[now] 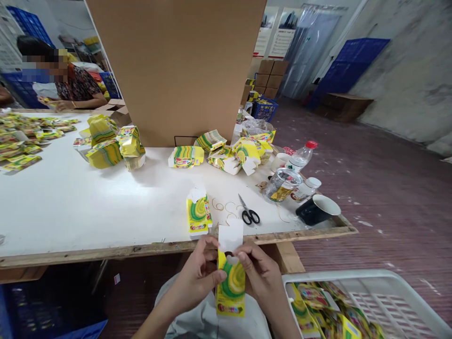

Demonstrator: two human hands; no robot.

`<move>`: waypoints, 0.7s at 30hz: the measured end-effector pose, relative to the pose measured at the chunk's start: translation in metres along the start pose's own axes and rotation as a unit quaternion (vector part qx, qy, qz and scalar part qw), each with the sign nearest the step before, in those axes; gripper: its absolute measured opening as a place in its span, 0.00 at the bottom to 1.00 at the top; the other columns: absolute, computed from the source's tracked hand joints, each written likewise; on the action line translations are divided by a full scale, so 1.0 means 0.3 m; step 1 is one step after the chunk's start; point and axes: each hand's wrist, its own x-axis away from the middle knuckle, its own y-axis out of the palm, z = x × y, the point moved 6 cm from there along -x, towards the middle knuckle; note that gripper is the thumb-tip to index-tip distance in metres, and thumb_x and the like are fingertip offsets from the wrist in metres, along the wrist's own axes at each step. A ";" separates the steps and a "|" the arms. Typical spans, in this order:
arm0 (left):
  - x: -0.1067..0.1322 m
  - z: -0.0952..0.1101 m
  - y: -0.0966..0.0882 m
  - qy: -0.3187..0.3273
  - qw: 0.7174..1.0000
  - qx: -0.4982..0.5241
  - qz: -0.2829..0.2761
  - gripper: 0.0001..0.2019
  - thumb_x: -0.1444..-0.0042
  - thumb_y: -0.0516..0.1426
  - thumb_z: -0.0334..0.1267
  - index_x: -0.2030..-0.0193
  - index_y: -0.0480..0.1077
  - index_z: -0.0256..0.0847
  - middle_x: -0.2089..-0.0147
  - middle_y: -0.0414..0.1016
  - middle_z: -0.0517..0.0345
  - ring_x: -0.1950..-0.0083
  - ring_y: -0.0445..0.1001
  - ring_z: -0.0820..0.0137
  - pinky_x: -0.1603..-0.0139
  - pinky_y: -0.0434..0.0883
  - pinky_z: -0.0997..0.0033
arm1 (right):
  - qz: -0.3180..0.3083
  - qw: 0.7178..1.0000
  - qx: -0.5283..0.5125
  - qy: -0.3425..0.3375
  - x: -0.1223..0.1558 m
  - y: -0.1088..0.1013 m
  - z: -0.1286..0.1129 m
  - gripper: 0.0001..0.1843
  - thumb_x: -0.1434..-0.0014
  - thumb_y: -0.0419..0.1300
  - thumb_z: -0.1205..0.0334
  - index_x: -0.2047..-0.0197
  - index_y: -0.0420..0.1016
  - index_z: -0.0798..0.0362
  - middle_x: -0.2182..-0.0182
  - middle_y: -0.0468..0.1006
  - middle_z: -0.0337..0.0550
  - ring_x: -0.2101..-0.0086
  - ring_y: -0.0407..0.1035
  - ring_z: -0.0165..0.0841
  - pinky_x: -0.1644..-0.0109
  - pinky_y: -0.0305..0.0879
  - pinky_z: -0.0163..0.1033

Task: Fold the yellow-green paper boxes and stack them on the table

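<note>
Carton [231, 287] in yellow and green, its white flap [230, 238] raised, is off the bench [88, 202], just before its front edge, over my lap [197, 313]. My left hand [203, 270] has its grip closed on one side, and my right hand [260, 268] pinches the upper edge. I judge the step to be working the open top, which calls for a steady left hold and light right fingertips.
</note>
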 end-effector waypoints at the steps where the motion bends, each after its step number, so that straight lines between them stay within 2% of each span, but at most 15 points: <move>1: 0.002 0.002 -0.003 0.004 1.000 0.001 0.009 0.26 0.44 0.64 0.36 0.43 0.57 0.47 0.54 0.77 0.52 0.60 0.78 0.68 0.58 0.71 0.70 | 0.020 1.000 -0.021 0.004 0.001 -0.003 0.009 0.11 0.38 0.61 0.54 0.55 0.76 0.49 0.68 0.77 0.43 0.68 0.72 0.34 0.63 0.68 0.35; 3: 0.006 0.006 -0.007 0.004 1.000 -0.003 0.015 0.33 0.44 0.63 0.36 0.37 0.50 0.49 0.51 0.77 0.48 0.59 0.79 0.66 0.55 0.72 0.66 | 0.045 0.997 -0.061 0.018 0.004 -0.008 0.031 0.22 0.39 0.63 0.55 0.43 0.69 0.48 0.65 0.79 0.44 0.66 0.73 0.35 0.60 0.70 0.36; 4: 0.007 0.008 -0.007 0.003 1.000 -0.007 0.014 0.34 0.43 0.63 0.36 0.36 0.50 0.49 0.50 0.78 0.47 0.58 0.79 0.65 0.54 0.72 0.66 | 0.048 0.996 -0.068 0.021 0.005 -0.010 0.038 0.24 0.39 0.63 0.55 0.41 0.67 0.48 0.64 0.79 0.44 0.65 0.74 0.36 0.59 0.71 0.37; 8: 0.006 0.017 -0.014 0.015 1.000 -0.001 0.025 0.34 0.43 0.63 0.37 0.34 0.51 0.49 0.48 0.78 0.46 0.53 0.80 0.62 0.53 0.73 0.66 | 0.060 0.998 -0.031 0.018 0.004 -0.032 0.038 0.18 0.39 0.63 0.54 0.47 0.75 0.49 0.60 0.80 0.48 0.58 0.74 0.39 0.52 0.71 0.40; 11: 0.003 0.013 -0.018 0.016 0.999 0.008 0.035 0.40 0.42 0.63 0.36 0.30 0.44 0.50 0.48 0.78 0.47 0.51 0.79 0.61 0.51 0.72 0.65 | 0.051 0.998 -0.025 0.029 -0.001 -0.038 0.025 0.24 0.39 0.63 0.53 0.40 0.71 0.48 0.59 0.81 0.48 0.58 0.75 0.40 0.51 0.71 0.42; 13: 0.001 0.012 -0.022 0.017 0.999 -0.005 0.034 0.36 0.43 0.63 0.36 0.31 0.50 0.49 0.48 0.79 0.47 0.51 0.79 0.61 0.51 0.72 0.66 | 0.038 0.999 -0.012 0.014 -0.006 -0.038 0.004 0.21 0.38 0.62 0.53 0.43 0.75 0.47 0.58 0.81 0.48 0.56 0.74 0.41 0.50 0.70 0.44; 15: -0.001 0.014 -0.030 0.024 0.998 -0.035 0.039 0.26 0.44 0.64 0.37 0.39 0.64 0.45 0.47 0.78 0.47 0.50 0.78 0.60 0.53 0.73 0.68 | 0.026 0.999 0.015 -0.023 -0.009 -0.040 -0.027 0.13 0.38 0.61 0.51 0.54 0.82 0.46 0.58 0.80 0.48 0.55 0.73 0.42 0.50 0.69 0.44; 17: -0.002 0.017 -0.041 0.037 0.995 -0.072 0.054 0.17 0.45 0.64 0.37 0.48 0.72 0.42 0.46 0.76 0.46 0.47 0.77 0.58 0.53 0.73 0.69 | 0.016 0.997 0.036 -0.066 -0.010 -0.043 -0.060 0.18 0.37 0.58 0.46 0.61 0.84 0.47 0.60 0.79 0.49 0.55 0.71 0.43 0.50 0.68 0.44; 19: -0.003 0.019 -0.048 0.048 0.991 -0.105 0.069 0.14 0.44 0.63 0.37 0.51 0.74 0.42 0.44 0.75 0.46 0.47 0.76 0.58 0.53 0.74 0.68 | 0.009 0.996 0.060 -0.073 -0.008 -0.043 -0.072 0.21 0.37 0.55 0.43 0.61 0.84 0.47 0.64 0.78 0.48 0.59 0.70 0.42 0.55 0.68 0.42; 21: -0.004 0.023 -0.047 0.056 0.987 -0.129 0.079 0.15 0.43 0.63 0.37 0.49 0.74 0.44 0.44 0.75 0.47 0.48 0.77 0.60 0.52 0.74 0.67 | -0.001 0.995 0.092 -0.029 -0.006 -0.034 -0.056 0.18 0.38 0.58 0.46 0.57 0.82 0.48 0.72 0.75 0.42 0.69 0.68 0.36 0.66 0.66 0.37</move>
